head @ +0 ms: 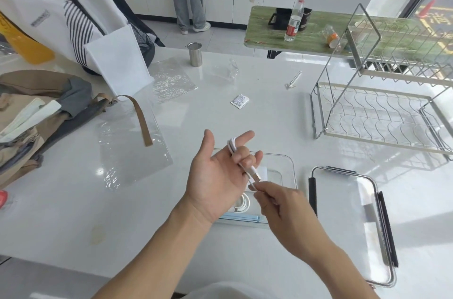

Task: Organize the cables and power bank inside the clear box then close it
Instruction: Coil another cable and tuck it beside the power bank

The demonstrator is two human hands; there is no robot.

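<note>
— Any writing you can make out from where you stand?

— Hardly. The small white sachet [240, 101] beyond the clear box [291, 164] has dark print, too fine to read. The white striped bag [73, 17] far to the box's left carries a small label, blurred. The bottle [294, 20] on the green table [269, 31] behind has a red and white label, also unreadable.

— What's in the box?

— It sits open on the white counter [220, 78], right under the hands. Inside I see a coiled white cable [242, 204] near its front edge, beside a pale blue strip, and something flat and white further back; I cannot tell what it is. The lid [353, 220] lies flat just right of the box, clear with dark clips along its sides.

— And the hands?

— The left hand [215, 176] is palm up above the box, thumb spread, a white cable [234, 149] looped around its fingers. The right hand [279, 208] pinches that cable's end, near the plug [255, 175], between thumb and fingertips, other fingers curled.

— The cable itself?

— Thin, white, wound in a few turns, with a metal connector on a white housing.

— Anything else nearby?

— A steel cup [195, 54] far behind the box, clear plastic bags [132, 151] to its left, a wire dish rack [382, 93] to its right, empty.
</note>
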